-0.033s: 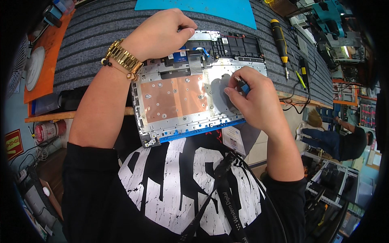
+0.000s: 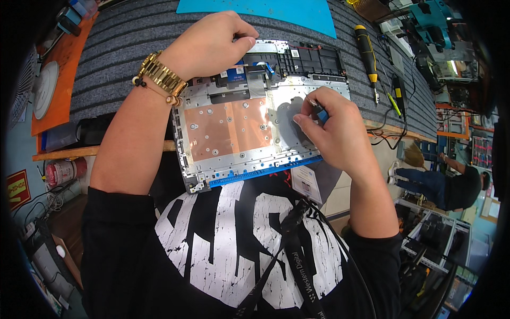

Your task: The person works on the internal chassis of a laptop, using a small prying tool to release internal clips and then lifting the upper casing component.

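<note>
An opened laptop chassis (image 2: 287, 141) lies before me, its metal inner side up and its near edge overhanging the bench. It bears a copper-coloured sheet (image 2: 212, 130) under clear film, and a blue strip (image 2: 239, 176) runs along its near edge. At the far edge my left hand (image 2: 215, 45) is closed, thumb and forefinger bent together; whatever they pinch is hidden. Above the chassis's right half, my right hand (image 2: 334, 119) is closed around a small blue-and-black tool (image 2: 320, 114) with a thin pale tip, its exact kind unclear.
A grey ribbed mat (image 2: 133, 69) covers the bench, with a turquoise sheet (image 2: 255, 13) at the back. To the right lie a yellow-and-black screwdriver (image 2: 365, 53), a slim yellow-green tool (image 2: 393, 105) and black cables. Another person (image 2: 446, 186) stands on the floor at far right.
</note>
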The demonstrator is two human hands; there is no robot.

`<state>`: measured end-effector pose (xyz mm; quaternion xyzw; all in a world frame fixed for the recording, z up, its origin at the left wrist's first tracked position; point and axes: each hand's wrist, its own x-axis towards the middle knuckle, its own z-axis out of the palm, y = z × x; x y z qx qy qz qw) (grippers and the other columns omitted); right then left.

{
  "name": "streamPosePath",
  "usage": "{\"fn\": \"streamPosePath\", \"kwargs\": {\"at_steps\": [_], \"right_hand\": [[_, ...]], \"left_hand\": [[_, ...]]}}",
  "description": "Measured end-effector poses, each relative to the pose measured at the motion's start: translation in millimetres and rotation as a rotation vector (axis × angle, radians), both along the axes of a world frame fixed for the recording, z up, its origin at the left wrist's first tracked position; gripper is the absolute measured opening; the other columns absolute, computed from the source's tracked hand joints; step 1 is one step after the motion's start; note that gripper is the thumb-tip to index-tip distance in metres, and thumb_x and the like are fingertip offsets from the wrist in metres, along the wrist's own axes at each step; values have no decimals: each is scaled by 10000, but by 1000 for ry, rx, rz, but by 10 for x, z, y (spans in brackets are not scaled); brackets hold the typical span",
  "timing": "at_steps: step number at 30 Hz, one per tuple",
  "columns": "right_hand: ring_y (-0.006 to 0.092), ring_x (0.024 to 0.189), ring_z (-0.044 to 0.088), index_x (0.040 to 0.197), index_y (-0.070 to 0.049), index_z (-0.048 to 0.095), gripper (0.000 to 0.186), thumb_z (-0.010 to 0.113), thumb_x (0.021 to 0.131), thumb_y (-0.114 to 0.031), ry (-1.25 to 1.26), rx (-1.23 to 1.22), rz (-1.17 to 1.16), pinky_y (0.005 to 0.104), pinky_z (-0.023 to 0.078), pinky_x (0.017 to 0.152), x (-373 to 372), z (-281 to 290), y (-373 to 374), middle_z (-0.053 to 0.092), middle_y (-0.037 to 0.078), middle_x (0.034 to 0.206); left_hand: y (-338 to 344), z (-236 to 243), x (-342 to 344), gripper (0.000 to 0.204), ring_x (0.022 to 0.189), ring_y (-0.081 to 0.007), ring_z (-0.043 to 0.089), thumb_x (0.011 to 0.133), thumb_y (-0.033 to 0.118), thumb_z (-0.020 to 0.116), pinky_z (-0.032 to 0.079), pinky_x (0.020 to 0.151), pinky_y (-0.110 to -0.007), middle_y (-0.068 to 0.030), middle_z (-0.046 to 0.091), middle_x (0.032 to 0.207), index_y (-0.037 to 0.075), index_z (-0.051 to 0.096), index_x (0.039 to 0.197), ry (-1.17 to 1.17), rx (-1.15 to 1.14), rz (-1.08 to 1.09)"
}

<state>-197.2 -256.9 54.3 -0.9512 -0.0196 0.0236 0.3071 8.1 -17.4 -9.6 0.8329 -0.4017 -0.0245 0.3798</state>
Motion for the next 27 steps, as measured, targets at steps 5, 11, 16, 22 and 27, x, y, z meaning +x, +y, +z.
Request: {"fn": "streamPosePath", "kwargs": {"at_steps": [5, 11, 16, 22, 27], "right_hand": [[444, 969, 776, 1239, 40, 722, 327, 855, 1019, -162, 121, 67, -59, 484, 607, 873, -48, 80, 0, 780, 257, 1088], [277, 960, 715, 1305, -14, 649, 365, 853, 1003, -29, 114, 232, -36, 394, 581, 910, -233, 64, 29, 729, 144, 1220], [337, 921, 772, 1332, -26, 767, 348, 839, 994, 14, -1, 41, 196, 425, 624, 849, -334, 98, 112, 748, 157, 1308], [395, 935, 816, 1239, -64, 838, 236, 830, 1004, -47, -55, 1, 153, 495, 654, 816, -387, 57, 261, 777, 165, 1269], [400, 932, 817, 1252, -63, 844, 256, 833, 996, -49, -59, -16, 164, 493, 658, 816, -368, 44, 264, 784, 173, 1282]], "left_hand": [[-11, 37, -14, 358, 867, -315, 840, 1104, 223, 715, 672, 838, -422, -231, 879, 1054, -27, 876, 1303, 16, 0, 4], [3, 118, -20, 343, 1073, -280, 789, 1152, 220, 714, 630, 966, -400, -146, 775, 1242, 3, 841, 1386, 118, 121, 2], [0, 119, -28, 343, 1069, -284, 783, 1147, 220, 715, 628, 966, -403, -144, 771, 1241, 7, 844, 1383, 121, 121, 18], [1, 73, -14, 336, 1064, -288, 776, 1145, 214, 709, 626, 966, -412, -140, 765, 1235, 14, 850, 1376, 120, 120, 22], [41, 16, 25, 328, 1059, -294, 772, 1148, 213, 705, 625, 965, -419, -142, 764, 1227, 26, 856, 1371, -19, 96, -10]]}}
